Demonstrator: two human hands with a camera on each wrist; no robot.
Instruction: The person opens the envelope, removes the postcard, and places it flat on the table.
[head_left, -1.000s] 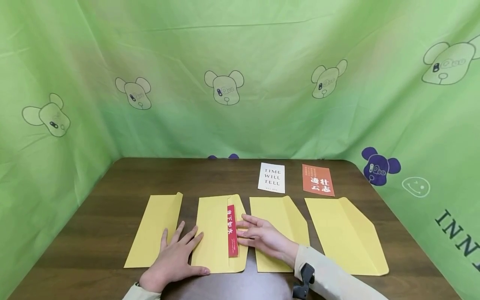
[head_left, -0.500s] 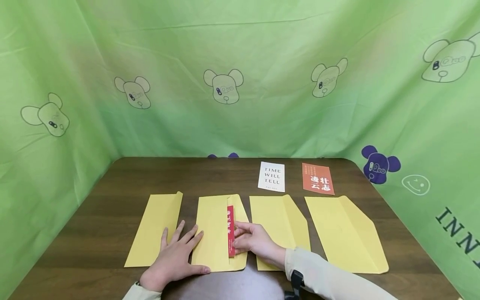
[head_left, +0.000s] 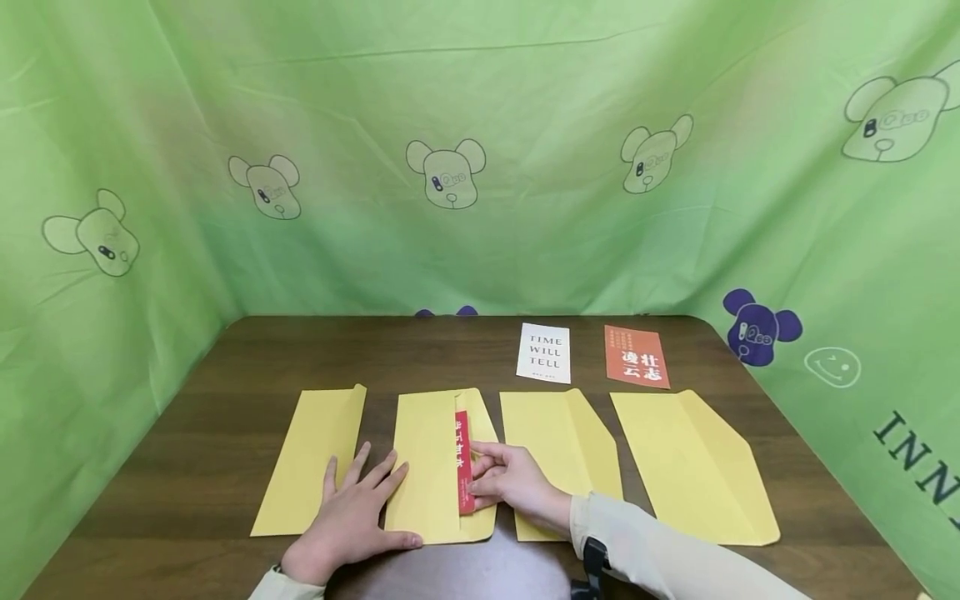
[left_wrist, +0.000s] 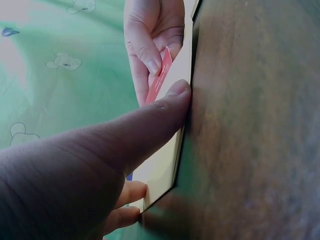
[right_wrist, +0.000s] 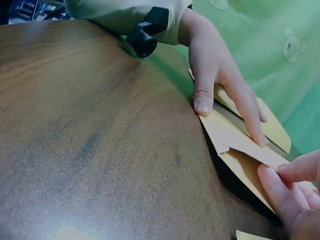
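Observation:
A red card (head_left: 462,437) with white lettering sticks out of the mouth of a yellow envelope (head_left: 420,467), the second from the left. My right hand (head_left: 523,483) pinches the card's outer edge between thumb and fingers, over the raised flap side. In the left wrist view the red card (left_wrist: 162,77) stands tilted in the pinch. My left hand (head_left: 351,515) lies with fingers spread, thumb and fingertips pressing the envelope's left side. In the right wrist view, the envelope's mouth (right_wrist: 245,162) gapes near the right fingertips.
To the left lies another yellow envelope (head_left: 307,458). Two more, a third envelope (head_left: 543,442) and a fourth envelope (head_left: 690,467), lie to the right with flaps unfolded. Behind them are a white card (head_left: 543,354) and an orange-red card (head_left: 637,358) on the brown table (head_left: 420,350).
My right fingers have gone from lying outstretched at the red card's edge to pinching it, and the card has tilted up a little. My left hand stays in place.

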